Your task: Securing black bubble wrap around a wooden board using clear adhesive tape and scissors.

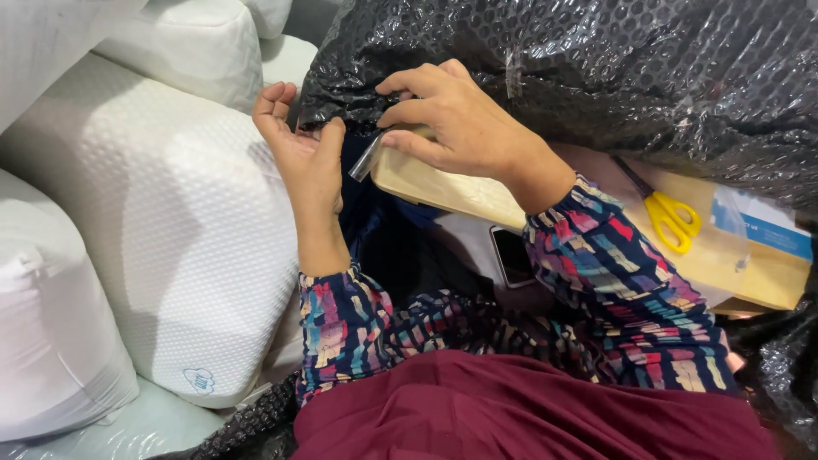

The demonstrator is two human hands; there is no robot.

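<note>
Hands meet at the folded edge of a big sheet of black bubble wrap [596, 68], which drapes over the upper right of the view and hangs down toward the person's lap. The left hand [302, 149] pinches that edge between thumb and fingers, palm turned up, while the right hand [460, 119] comes over from above and presses down, its fingertips closed on the same seam and on a short strip of clear tape [368, 159] sticking out just beneath. The edge being held runs roughly left to right between the two hands, and the right one sits closer to the bulk of the wrap. Right under the right palm lies a flat tan cardboard box [477, 192], its long side slanting off down to the right. On that box, well apart from the hands, rest yellow-handled scissors [669, 217]. A dark phone [514, 255] lies beside the right forearm. White quilted foam pillows [162, 230] are stacked close along the left, crowding the left elbow.
</note>
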